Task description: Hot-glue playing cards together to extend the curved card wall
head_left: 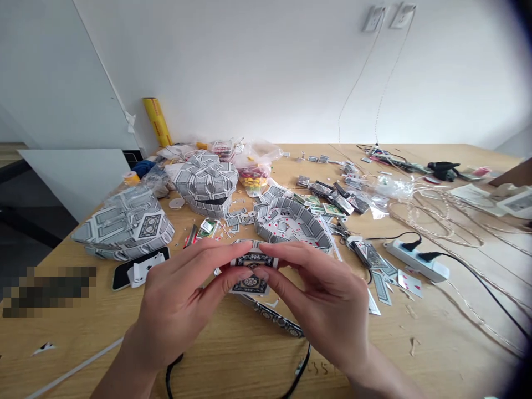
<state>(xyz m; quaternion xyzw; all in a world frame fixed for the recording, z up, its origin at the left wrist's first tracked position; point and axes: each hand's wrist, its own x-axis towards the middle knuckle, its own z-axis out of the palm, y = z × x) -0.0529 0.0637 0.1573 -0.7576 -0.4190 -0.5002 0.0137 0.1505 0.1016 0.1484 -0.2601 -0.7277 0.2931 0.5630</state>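
Between both hands is a playing card [250,284] with a dark patterned back, bent along its upper part. My left hand [183,293] pinches its left side between thumb and fingers. On the right side my right hand [320,293] grips it the same way, and the two thumbs meet at the middle. Just below lies a strip of dark patterned cards [274,318], partly hidden by the right hand. Behind the hands stands an open box built of folded cards [318,233], with loose cards inside.
At the left are two closed card-built boxes [208,180] and a phone [122,274] with cards on it. A power strip [418,260] with black plugs, a glue gun [368,252] and coiled cords [440,216] occupy the right. Plastic bags [260,160] stand at the back.
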